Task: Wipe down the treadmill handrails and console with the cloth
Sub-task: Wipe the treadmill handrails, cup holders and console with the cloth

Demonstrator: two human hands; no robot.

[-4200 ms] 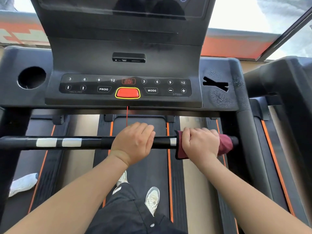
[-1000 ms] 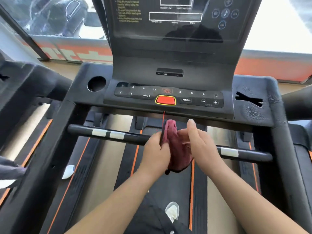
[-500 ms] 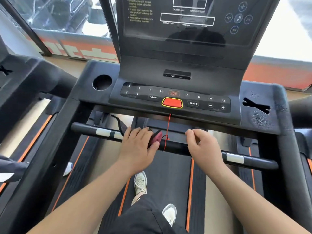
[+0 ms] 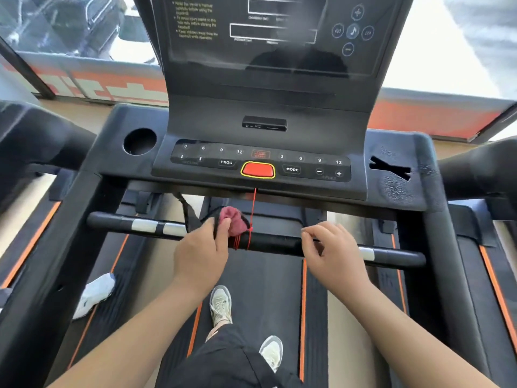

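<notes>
- The left hand (image 4: 201,256) grip pinches the red cloth (image 4: 232,219) on the handrail (image 4: 274,245).
- The right hand (image 4: 333,253) grip is loose, holding nothing.
- The round cup hole (image 4: 140,141) looks dark inside.

One head-worn wide-angle camera looks forward and steeply down, from close behind the black plastic treadmill console (image 4: 263,113).

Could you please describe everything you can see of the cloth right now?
The cloth is dusty red, soft-looking fabric, bunched into a crumpled wad. It sits on top of the black front handrail, just left of the red cord wound round that rail. The left hand pinches its left side; the right hand is apart from it.
</notes>
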